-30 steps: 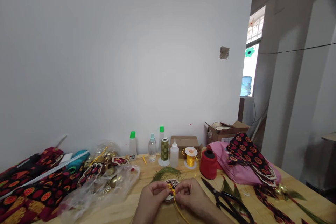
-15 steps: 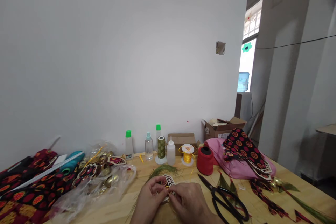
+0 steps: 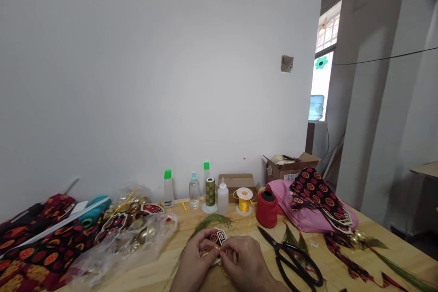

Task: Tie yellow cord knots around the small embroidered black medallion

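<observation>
The left hand (image 3: 196, 261) and the right hand (image 3: 249, 262) met at the near edge of the view, their fingertips almost touching. The grip of the left hand was pinched on a thin yellow cord (image 3: 205, 253), and the grip of the right hand was closed on the same cord, though the fingers hid most of it. Just behind the fingertips, partly covered by them, was a flat dark patch with a white border and a red-and-white pattern (image 3: 219, 236).

To the right of the hands, black-handled metal scissors (image 3: 290, 258) lay on the pale wooden desk (image 3: 150, 270), their blades slightly apart. Beyond them were red-tipped green tassels (image 3: 290, 237) and, farther right, small gold bells (image 3: 357, 236). On the left, dark fabric with red and orange round motifs (image 3: 44, 255) was heaped beside a crumpled clear plastic bag (image 3: 153, 242) and a teal spool of thread (image 3: 94, 212).

Loose green threads (image 3: 212, 221) lay behind the patch. Farther back stood a red cone of thread (image 3: 267, 212), a white spool of yellow cord (image 3: 244, 204), a white squeeze bottle with a nozzle (image 3: 223, 200), an olive-green spool (image 3: 210, 194), a clear bottle with a pale blue top (image 3: 194, 195) and two green-capped bottles (image 3: 168, 191). More patterned cloth (image 3: 313, 191) lay over a pink bundle (image 3: 284, 198), near an open cardboard box (image 3: 290, 171) by the pale wall (image 3: 171, 77).
</observation>
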